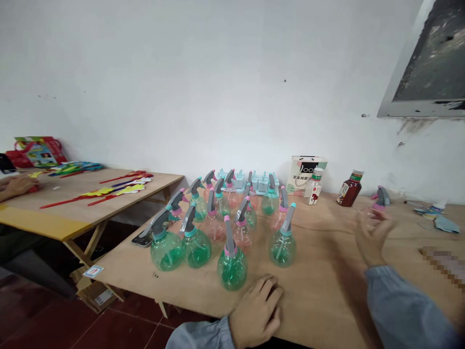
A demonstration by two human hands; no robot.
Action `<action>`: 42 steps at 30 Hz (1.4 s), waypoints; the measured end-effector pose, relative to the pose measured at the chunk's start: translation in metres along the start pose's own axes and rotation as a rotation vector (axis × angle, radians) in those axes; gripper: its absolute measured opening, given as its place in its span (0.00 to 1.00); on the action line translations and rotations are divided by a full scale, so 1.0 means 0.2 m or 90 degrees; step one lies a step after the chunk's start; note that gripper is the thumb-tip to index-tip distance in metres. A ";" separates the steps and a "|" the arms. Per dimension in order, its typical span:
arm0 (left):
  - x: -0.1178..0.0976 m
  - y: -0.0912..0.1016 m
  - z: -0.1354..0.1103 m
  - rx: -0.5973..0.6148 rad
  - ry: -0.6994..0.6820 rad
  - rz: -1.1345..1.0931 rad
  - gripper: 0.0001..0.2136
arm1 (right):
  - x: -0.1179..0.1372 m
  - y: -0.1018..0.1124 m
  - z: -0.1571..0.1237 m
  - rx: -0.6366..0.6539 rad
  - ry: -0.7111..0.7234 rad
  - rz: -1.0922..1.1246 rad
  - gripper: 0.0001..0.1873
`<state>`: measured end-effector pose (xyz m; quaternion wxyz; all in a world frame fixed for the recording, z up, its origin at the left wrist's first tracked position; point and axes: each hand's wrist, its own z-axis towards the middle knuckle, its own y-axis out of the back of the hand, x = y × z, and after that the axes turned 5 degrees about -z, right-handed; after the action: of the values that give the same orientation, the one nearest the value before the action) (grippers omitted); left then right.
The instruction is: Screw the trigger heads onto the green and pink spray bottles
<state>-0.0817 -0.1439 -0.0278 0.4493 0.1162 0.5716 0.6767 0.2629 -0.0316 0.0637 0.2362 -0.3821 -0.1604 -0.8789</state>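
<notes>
On the right, my right hand [376,232] is closed round a small spray bottle [379,206] with a pink collar and grey trigger head. Motion blurs that hand, and its fingers hide part of the clear, pinkish body. My left hand [256,310] rests palm down at the table's front edge, its fingers loosely bent and nothing visible in them. Just beyond it stands a round spray bottle [232,271] with green liquid and a pink collar. Another green spray bottle [282,248] with a turquoise collar is farther right. Several green and pink spray bottles [214,225] crowd behind.
Pale blue plastic parts [259,182] lie by the wall. A paper bag [298,180], a white-labelled bottle [315,188] and a dark red bottle [349,189] stand behind. A phone [141,240] lies at left. A co-worker's hand [20,186] rests on the other table [78,220].
</notes>
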 end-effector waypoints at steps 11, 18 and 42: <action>0.01 0.00 0.00 0.004 0.007 -0.005 0.21 | 0.38 -0.47 -0.57 0.320 0.029 0.230 0.42; 0.00 0.01 0.01 0.016 0.027 -0.053 0.21 | 0.29 -0.33 -0.46 0.353 -0.099 0.266 0.27; 0.00 -0.02 0.43 -0.189 0.031 -0.531 0.21 | 0.22 -0.25 -0.34 0.341 -0.333 0.618 0.14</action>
<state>-0.0215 -0.0869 -0.0037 0.6824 -0.2062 0.4764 0.5146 0.1688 -0.0341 0.0466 0.6503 -0.5421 -0.2362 -0.4770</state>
